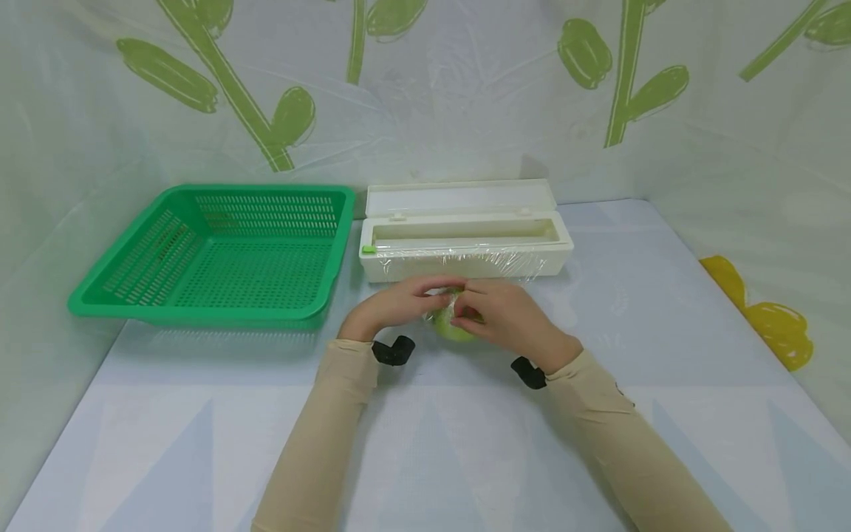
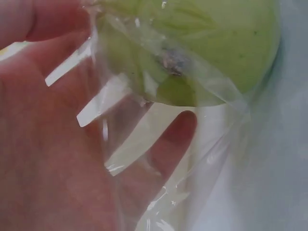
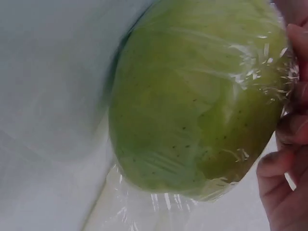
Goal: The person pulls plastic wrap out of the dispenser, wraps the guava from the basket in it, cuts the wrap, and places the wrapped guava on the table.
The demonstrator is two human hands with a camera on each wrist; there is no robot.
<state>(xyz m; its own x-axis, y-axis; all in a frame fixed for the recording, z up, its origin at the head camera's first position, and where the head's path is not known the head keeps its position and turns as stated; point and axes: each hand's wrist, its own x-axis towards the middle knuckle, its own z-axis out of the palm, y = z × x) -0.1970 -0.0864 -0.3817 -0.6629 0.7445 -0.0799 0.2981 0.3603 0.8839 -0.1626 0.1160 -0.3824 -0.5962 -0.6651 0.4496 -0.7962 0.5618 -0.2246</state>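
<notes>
Fruit (image 3: 192, 106), just before box (image 1: 465, 244): apparently being wrapped; film (image 3: 144, 207) pinched by right grip (image 1: 505, 314), left grip (image 1: 402, 303) outspread; tucking seemingly called for.

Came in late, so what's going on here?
A person has clear film over a green fruit. The right hand seems to pinch the film at the fruit's edge; the left hand is spread beside it. Film also drapes over the front of the open white box behind, with a green basket to its left.

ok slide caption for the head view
Both hands at a film-covered green fruit before an open white box, green basket alongside.
</notes>
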